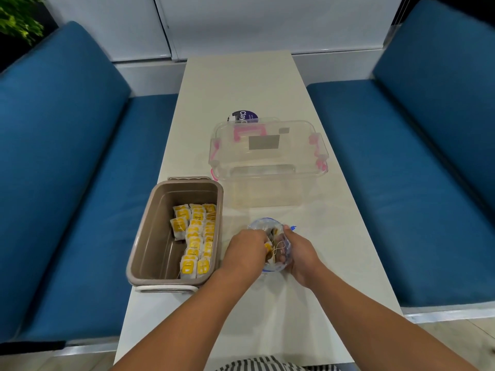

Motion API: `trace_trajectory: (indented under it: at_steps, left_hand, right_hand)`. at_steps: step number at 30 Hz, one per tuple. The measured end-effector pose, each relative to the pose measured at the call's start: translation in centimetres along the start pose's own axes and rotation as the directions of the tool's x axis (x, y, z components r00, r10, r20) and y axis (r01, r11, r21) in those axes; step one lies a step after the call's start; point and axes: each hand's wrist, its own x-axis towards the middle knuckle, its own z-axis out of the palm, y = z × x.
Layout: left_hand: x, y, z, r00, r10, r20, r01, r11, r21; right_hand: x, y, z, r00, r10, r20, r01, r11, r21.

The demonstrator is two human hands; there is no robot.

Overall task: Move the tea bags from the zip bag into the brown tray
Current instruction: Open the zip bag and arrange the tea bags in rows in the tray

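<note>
The right hand (pixel 300 259) grips the zip bag (pixel 263 223); the left hand (pixel 246 250) pinches a tea bag (pixel 267 247) at its mouth. The brown tray (pixel 160 210) sits at nine o'clock from the bag. The strings (pixel 277 247) look tangled and could drag extra bags onto the surface (pixel 241 89).

Left hand (pixel 247 249) pinching tea bag (pixel 267 247), zip bag (pixel 263 223) — gripped

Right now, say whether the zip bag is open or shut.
Open: the zip bag gapes wide; right hand grips it, left hand pinches a tea bag at its mouth.
</note>
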Motion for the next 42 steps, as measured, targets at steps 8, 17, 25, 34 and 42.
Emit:
trace_trajectory:
  at_steps: [8, 17, 25, 34, 42]
  left_hand:
    - [-0.1, 0.0, -1.0, 0.991, 0.075, -0.115, -0.073, 0.997, 0.020]
    - [-0.8, 0.7, -5.5, 0.977, 0.101, -0.189, -0.122, 0.987, -0.108]
    - [-2.1, -1.4, -11.9, 0.952, 0.080, -0.294, -0.125, 0.983, -0.136]
    - [-1.4, -6.8, -16.4, 0.966, 0.002, -0.259, 0.069, 0.963, 0.262]
    - [0.4, -10.0, -14.8, 0.991, -0.126, 0.045, 0.074, 0.794, 0.603]
  right_hand:
    - [-0.2, 0.0, 0.2, 1.000, -0.003, 0.000, 0.003, 1.000, 0.021]
    - [-0.4, -0.4, 0.5, 1.000, 0.025, 0.011, -0.025, 0.998, 0.060]
    - [-0.9, -0.7, 0.6, 0.999, 0.046, -0.007, -0.047, 0.999, -0.023]
    - [-1.0, -0.6, 0.6, 0.999, 0.037, -0.016, -0.037, 0.999, 0.006]
    - [-1.0, -0.4, 0.6, 1.000, 0.011, -0.007, -0.010, 0.999, 0.041]
